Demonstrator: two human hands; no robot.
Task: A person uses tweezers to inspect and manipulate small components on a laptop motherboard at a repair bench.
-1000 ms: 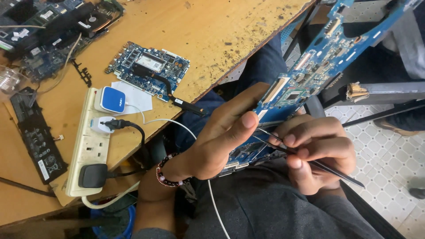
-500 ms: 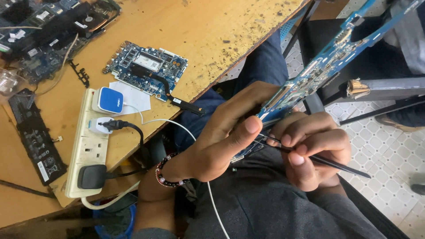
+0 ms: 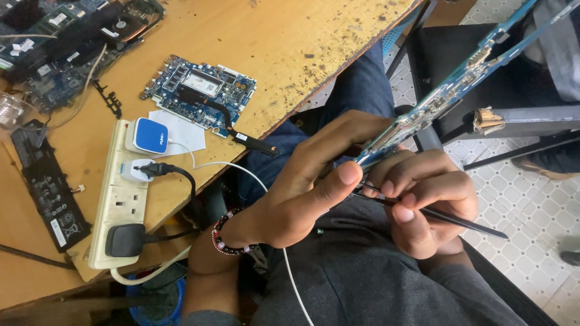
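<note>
Scuffed wooden tabletop [image 3: 302,42] fills the upper left; pale patterned floor tiles [image 3: 531,199] show to the right of it. From my remote seat I see both hands over the lap, off the tabletop's edge. Left hand [image 3: 308,187] is clamped on a long blue circuit board [image 3: 447,96], thumb pressed against its lower end; the board is tilted nearly edge-on and runs up toward the top right. Right hand [image 3: 426,199] is closed around a thin black tool [image 3: 447,216], just below the board's lower end; I cannot tell whether the tip touches the board. A beaded bracelet [image 3: 226,238] sits on the left wrist. On the tabletop, well apart from the held board: a second blue circuit board [image 3: 199,90] lying flat, a white power strip [image 3: 118,193] with a blue-and-white charger [image 3: 148,136] plugged in, a black battery [image 3: 48,187].
</note>
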